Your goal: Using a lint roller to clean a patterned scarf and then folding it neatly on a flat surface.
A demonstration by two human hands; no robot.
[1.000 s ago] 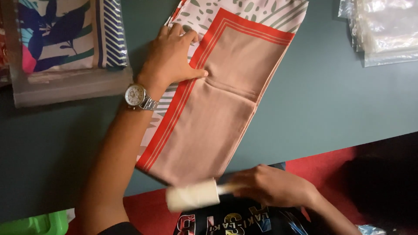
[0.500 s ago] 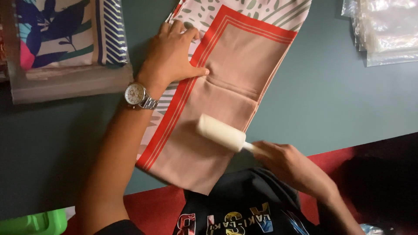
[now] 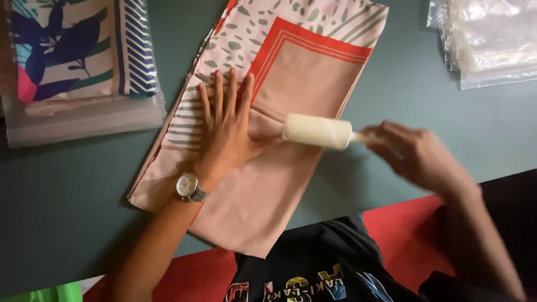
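A folded scarf (image 3: 291,72), beige with red border stripes and a leafy cream edge, lies diagonally on the grey-green table (image 3: 391,84). My left hand (image 3: 226,123), a watch on its wrist, presses flat on the scarf with fingers spread. My right hand (image 3: 417,156) grips the handle of a white lint roller (image 3: 316,131), and the roller head rests on the beige part of the scarf just right of my left thumb. The right hand is blurred.
A clear bag holding a blue, pink and white patterned scarf (image 3: 72,61) lies at the far left. A stack of empty clear plastic bags (image 3: 492,39) sits at the far right. The table's near edge runs by my dark shirt (image 3: 313,268).
My right hand has brought the lint roller up from below the table edge onto the scarf. My left hand has flattened and spread its fingers, and the view has shifted.
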